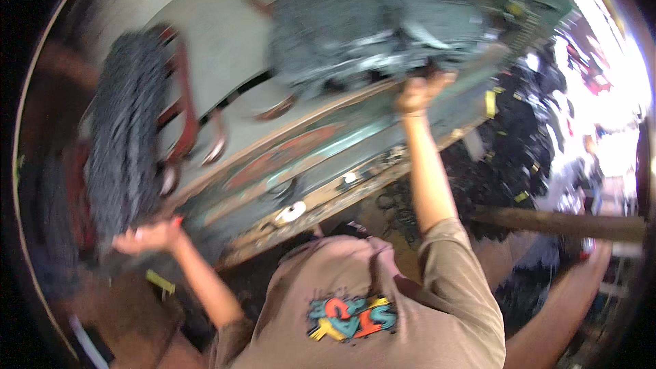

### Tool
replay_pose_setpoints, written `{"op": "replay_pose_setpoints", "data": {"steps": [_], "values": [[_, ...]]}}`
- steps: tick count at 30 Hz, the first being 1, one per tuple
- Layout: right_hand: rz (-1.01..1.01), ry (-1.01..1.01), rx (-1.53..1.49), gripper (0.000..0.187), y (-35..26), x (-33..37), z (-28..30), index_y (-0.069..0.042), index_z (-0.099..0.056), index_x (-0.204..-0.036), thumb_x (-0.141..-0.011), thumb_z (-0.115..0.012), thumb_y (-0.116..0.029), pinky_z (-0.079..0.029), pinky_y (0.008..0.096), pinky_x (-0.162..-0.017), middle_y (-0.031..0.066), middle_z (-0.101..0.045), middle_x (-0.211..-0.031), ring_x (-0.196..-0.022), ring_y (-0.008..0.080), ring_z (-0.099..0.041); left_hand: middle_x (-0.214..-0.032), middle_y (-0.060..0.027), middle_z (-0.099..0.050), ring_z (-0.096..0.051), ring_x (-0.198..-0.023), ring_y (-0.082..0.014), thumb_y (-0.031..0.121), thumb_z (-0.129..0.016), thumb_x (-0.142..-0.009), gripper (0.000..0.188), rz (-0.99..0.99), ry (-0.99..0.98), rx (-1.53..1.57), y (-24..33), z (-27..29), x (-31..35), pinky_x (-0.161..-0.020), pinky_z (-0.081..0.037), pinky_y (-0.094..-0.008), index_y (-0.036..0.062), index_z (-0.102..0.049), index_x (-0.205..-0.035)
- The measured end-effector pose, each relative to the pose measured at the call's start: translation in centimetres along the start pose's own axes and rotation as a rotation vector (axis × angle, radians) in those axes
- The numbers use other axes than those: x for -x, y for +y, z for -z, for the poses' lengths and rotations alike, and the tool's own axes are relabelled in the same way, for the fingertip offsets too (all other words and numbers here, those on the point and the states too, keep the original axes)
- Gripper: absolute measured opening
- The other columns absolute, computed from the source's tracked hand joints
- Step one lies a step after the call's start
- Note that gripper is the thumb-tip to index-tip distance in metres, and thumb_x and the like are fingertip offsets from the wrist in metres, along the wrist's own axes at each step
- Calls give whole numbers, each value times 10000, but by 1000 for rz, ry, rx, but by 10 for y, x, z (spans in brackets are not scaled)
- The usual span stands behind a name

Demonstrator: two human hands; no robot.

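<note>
My left hand (147,236) is at the lower end of a long bundle of dark grey, stringy material (126,130). Its fingers point left and look stretched out, though motion blurs them; I cannot tell how firmly they touch the bundle. To the right, my right hand (420,93) meets the front edge of a wide, thick dark grey stack (369,27). The thumb sticks out, while the other fingers bend at the edge and are partly hidden. Both dark masses sit on a pale grey-green machine table (222,34).
Curved red-brown metal brackets (183,102) stand beside the bundle. The machine's front rail (294,213) runs between me and the tabletop. Dark scraps (519,130) lie heaped at the right, near a wooden beam (560,223). A person's bare limb (567,307) shows at lower right.
</note>
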State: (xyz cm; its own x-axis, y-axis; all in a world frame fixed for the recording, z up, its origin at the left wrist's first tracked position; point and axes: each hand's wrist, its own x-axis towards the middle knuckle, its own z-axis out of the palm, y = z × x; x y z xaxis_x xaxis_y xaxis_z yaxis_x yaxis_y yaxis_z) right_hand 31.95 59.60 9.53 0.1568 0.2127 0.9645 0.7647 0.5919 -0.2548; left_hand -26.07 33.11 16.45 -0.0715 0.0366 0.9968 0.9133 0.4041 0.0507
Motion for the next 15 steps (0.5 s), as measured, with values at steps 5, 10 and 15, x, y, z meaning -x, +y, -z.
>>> {"op": "replay_pose_setpoints", "data": {"steps": [5, 10, 15], "values": [[112, 103, 155, 862, 29, -24, -9, 8, -240, -1647, -1024, -417, -560, -184, 656, -1236, 296, -245, -1684, -1567, 487, -219, -1343, -199, -596, -489, -1309, -424, 669, -295, -1028, 776, -115, -17, 119, 57, 2, -26, -1082, -335, -640, 23, -623, -1304], [-90, -19, 106, 657, 17, -58, 19, 30, -612, -1210, -989, -430, -562, -215, 650, -1226, 318, -466, -1458, -1458, 509, -377, -1392, -222, -531, -466, -1339, -470, 498, -244, -1130, 592, 96, 16, 67, 118, 21, -39, -1043, -335, -650, 41, -592, -1271], [-87, -70, 108, 613, 10, -67, 31, 16, -600, -1240, -990, -436, -520, -218, 648, -1230, 299, -490, -1444, -1454, 502, -388, -1379, -222, -543, -465, -1342, -478, 444, -238, -1140, 552, 107, -11, 34, 122, 31, -46, -1041, -340, -646, 46, -604, -1248]]}}
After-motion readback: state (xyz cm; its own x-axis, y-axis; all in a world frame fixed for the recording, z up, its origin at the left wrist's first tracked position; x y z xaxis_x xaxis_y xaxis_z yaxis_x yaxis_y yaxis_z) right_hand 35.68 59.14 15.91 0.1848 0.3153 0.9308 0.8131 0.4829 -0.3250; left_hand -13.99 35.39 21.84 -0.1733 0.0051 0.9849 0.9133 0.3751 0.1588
